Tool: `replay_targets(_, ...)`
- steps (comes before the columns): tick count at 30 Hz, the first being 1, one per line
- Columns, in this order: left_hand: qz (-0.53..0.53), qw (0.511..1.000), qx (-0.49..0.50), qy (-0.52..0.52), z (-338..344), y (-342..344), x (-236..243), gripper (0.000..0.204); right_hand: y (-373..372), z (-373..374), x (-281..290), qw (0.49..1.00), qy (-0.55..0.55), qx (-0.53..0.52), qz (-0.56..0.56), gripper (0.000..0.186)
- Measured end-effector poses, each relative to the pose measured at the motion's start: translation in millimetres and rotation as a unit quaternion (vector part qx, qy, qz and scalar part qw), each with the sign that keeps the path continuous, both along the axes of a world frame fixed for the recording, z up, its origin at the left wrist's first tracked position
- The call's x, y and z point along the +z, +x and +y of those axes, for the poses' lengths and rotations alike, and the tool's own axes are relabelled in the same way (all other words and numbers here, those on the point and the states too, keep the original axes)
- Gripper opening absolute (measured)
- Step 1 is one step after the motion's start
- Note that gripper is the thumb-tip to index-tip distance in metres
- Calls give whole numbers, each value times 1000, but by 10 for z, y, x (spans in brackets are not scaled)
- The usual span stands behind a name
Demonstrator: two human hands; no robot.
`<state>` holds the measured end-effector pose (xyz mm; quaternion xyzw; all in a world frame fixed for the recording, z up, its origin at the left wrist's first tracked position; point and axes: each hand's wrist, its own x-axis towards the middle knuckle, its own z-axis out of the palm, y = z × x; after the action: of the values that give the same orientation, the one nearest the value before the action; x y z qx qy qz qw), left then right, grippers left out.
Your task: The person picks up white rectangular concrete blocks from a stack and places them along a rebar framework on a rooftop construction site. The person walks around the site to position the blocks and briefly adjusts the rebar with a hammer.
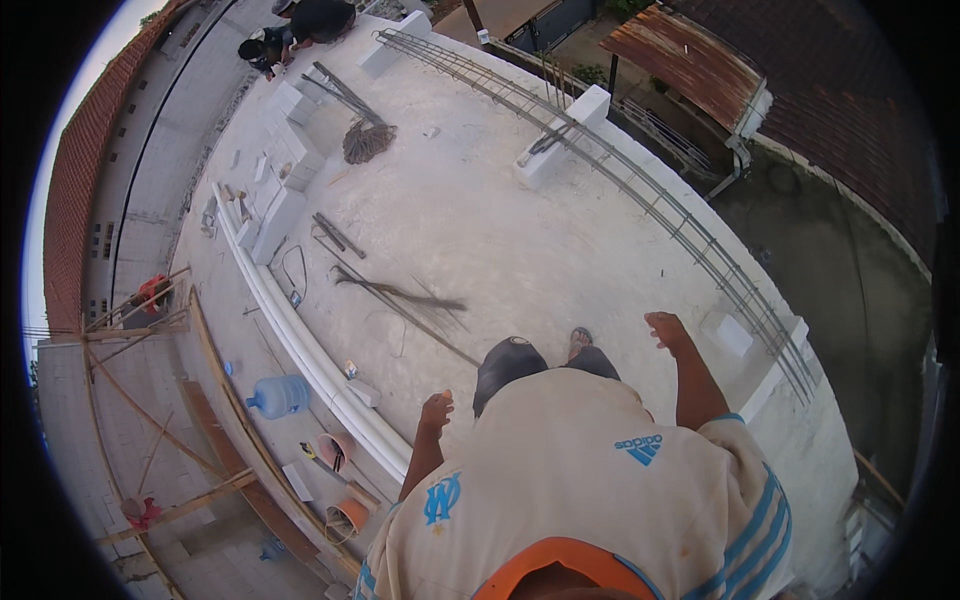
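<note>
My left hand (pixel 436 411) hangs beside my left thigh, its fingers loosely bent and nothing visible in them. It is above the concrete slab (pixel 480 260), to the right of long white pipes (pixel 320 365). Held out on the other side, my right hand (pixel 665 330) has its fingers apart and holds nothing. A long cage of steel reinforcing bars (pixel 640 190) lies to the right of that hand, apart from it. In front of my legs, a thin stick (pixel 430 330) and a bundle of bristles (pixel 425 299) lie on the slab.
White blocks (pixel 285 215) line the left side; another (pixel 565 135) props the bar cage. A broom (pixel 370 140) lies farther off. Two people (pixel 290 35) crouch at the far left. A blue water jug (pixel 280 397) and buckets (pixel 346 517) stand beyond the pipes. The slab drops off at right.
</note>
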<state>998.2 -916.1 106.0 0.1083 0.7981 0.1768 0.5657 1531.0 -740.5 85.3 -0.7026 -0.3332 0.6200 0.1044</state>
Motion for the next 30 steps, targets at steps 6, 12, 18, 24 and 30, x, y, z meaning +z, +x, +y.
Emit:
replay_targets(6,12,979,-178,-104,748,-93,52,50,244,-544,-581,983,-160,-10,-90,50)
replay_targets(12,-14,974,-206,-96,1701,-997,-597,52,-259,-330,-468,959,-213,-168,-77,57)
replay_targets(18,-13,984,-175,-11,3759,-1777,-569,37,-1265,425,-354,952,-170,-255,-17,58)
replay_targets(24,37,983,-170,55,5410,-2021,-178,40,-1898,918,-159,955,-174,-240,-16,51)
replay_targets(30,51,971,-223,71,5748,-1845,-334,22,-1907,1578,-282,982,-148,-110,-38,45)
